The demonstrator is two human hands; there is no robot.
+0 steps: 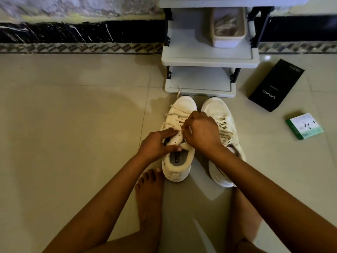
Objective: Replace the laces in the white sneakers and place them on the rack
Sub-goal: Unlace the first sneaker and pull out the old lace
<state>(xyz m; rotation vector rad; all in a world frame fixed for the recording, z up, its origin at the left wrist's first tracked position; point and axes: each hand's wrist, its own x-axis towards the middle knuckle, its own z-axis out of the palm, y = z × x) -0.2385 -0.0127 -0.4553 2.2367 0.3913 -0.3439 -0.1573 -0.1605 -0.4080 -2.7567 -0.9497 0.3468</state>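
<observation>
Midway, it seems: the left hand (158, 143) grips the left sneaker (177, 143) at its eyelet flap on the floor, the right hand (199, 133) pinches its lace (175, 114); the right sneaker (221, 125) looks laced, and the rack (209, 57) holds neither.

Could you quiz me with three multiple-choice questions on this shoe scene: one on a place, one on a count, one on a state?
1. Where is the beige plastic bin?
A. on the grey plastic shoe rack's shelf
B. on the floor
C. inside a sneaker

2. How many white sneakers are there?
A. one
B. two
C. three

3. The left white sneaker's upper eyelets are:
A. tied
B. unlaced
C. taped

Answers: 1 A, it stands on the rack's shelf. 2 B, a pair stands side by side. 3 B, bare holes show beside the left hand.
</observation>
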